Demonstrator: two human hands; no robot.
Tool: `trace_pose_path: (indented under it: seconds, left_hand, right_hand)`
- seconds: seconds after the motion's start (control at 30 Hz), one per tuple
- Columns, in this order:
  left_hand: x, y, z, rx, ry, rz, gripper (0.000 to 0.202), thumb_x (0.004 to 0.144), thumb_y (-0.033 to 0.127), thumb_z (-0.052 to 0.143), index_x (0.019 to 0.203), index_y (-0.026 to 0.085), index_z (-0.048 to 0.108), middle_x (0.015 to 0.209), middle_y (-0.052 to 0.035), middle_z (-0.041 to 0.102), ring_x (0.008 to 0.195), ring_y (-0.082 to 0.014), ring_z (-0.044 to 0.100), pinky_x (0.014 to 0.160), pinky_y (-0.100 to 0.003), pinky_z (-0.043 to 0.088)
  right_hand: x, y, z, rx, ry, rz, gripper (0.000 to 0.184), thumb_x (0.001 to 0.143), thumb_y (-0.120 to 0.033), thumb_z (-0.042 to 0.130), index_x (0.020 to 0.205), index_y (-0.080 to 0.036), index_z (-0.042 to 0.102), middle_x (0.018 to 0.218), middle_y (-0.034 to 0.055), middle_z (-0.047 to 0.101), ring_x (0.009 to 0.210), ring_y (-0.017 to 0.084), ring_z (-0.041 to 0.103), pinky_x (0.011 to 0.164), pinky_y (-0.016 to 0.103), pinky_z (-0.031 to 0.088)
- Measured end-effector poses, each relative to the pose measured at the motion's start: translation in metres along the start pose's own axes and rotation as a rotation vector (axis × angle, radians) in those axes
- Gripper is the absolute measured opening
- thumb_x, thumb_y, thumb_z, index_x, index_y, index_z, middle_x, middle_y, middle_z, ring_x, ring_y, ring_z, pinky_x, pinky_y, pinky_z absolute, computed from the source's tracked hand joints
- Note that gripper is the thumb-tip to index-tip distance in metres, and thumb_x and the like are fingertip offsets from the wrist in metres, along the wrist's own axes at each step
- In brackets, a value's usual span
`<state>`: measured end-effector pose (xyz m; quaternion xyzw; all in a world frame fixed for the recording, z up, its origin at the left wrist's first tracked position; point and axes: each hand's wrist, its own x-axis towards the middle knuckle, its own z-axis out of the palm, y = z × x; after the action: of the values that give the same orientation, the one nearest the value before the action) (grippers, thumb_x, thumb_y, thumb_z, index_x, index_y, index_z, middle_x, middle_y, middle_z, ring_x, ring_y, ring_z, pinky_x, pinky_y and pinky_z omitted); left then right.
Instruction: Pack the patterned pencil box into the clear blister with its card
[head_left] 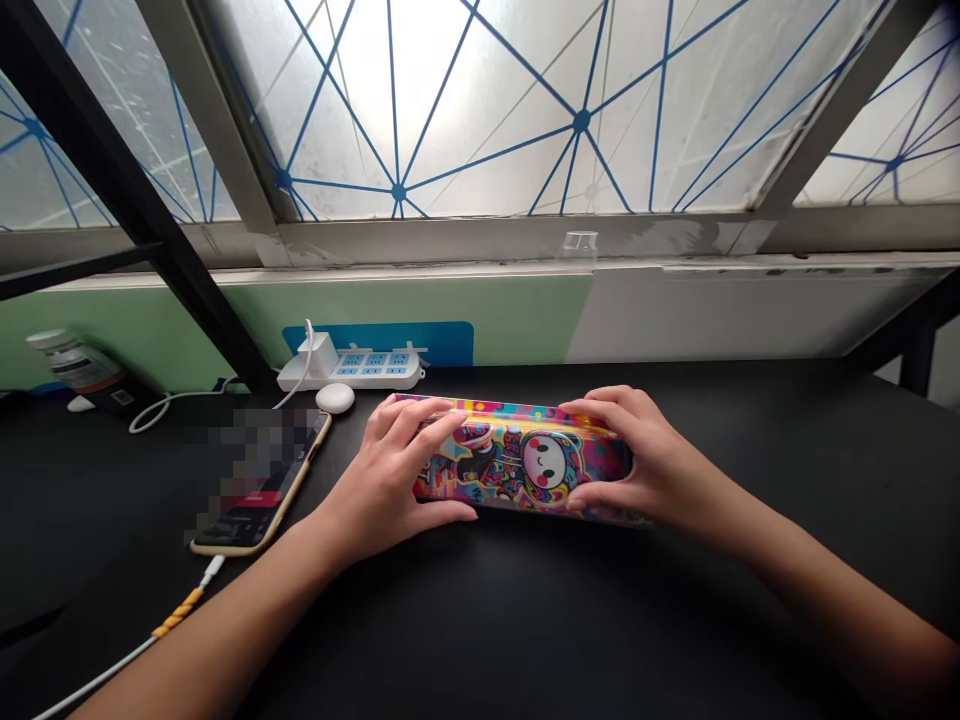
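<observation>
A colourful pencil case (517,462), printed with a white-faced cartoon figure, lies lengthwise on the black desk. My left hand (401,465) grips its left end, fingers over the top and thumb along the front lower edge. Around the right end my right hand (630,445) is closed, with fingers on the far upper edge and the thumb on the front face. The case looks shut. Its back and underside are hidden.
Left of the case, a phone (266,485) is plugged into a white cable (184,610). Behind stand a power strip (375,370), a white rounded case (335,399) and a bottle (82,370). A dark metal post (142,200) rises at left, before the window (487,110).
</observation>
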<state>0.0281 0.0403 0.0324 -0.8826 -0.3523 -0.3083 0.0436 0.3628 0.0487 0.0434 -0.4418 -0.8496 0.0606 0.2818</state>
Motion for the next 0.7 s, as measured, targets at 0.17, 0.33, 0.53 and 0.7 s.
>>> trace_pose_path:
  seconds: [0.17,0.33,0.53,0.7]
  left_hand:
    - [0.002,-0.004,-0.010,-0.009,0.201,-0.076,0.073,0.088,0.036,0.079,0.149,0.027,0.040,0.145,-0.0154,0.051,0.135,-0.0338,0.047,0.114,-0.052,0.040]
    - [0.003,-0.006,-0.015,0.036,0.224,-0.019,0.048,0.088,0.035,0.080,0.129,0.025,0.056,0.119,-0.0094,0.068,0.109,-0.0280,0.064,0.097,-0.045,0.047]
    - [0.000,-0.001,-0.017,0.085,0.071,0.007,0.032,0.090,0.034,0.077,0.115,0.023,0.060,0.106,-0.0051,0.074,0.094,-0.0249,0.069,0.105,-0.051,0.039]
    - [-0.003,0.007,-0.021,0.113,-0.018,0.016,0.027,0.093,0.030,0.073,0.115,0.020,0.059,0.110,-0.0062,0.074,0.097,-0.0246,0.070,0.106,-0.048,0.040]
  right_hand:
    - [-0.004,-0.009,-0.006,-0.175,0.095,-0.123,0.081,0.076,-0.047,0.085,0.145,-0.030,0.046,0.128,0.0124,0.053,0.116,0.035,0.054,0.099,0.051,0.050]
    - [-0.003,-0.013,-0.006,-0.308,0.171,-0.296,0.053,0.091,-0.032,0.073,0.138,-0.024,0.052,0.116,0.0112,0.060,0.101,0.027,0.061,0.092,0.042,0.051]
    - [-0.003,-0.016,0.000,-0.349,0.128,-0.394,0.032,0.096,-0.025,0.065,0.126,-0.018,0.056,0.110,0.0113,0.072,0.091,0.025,0.068,0.083,0.039,0.054]
    - [-0.007,-0.026,0.001,-0.352,0.101,-0.374,0.025,0.100,-0.024,0.058,0.124,-0.017,0.057,0.113,0.0107,0.077,0.091,0.025,0.074,0.079,0.038,0.057]
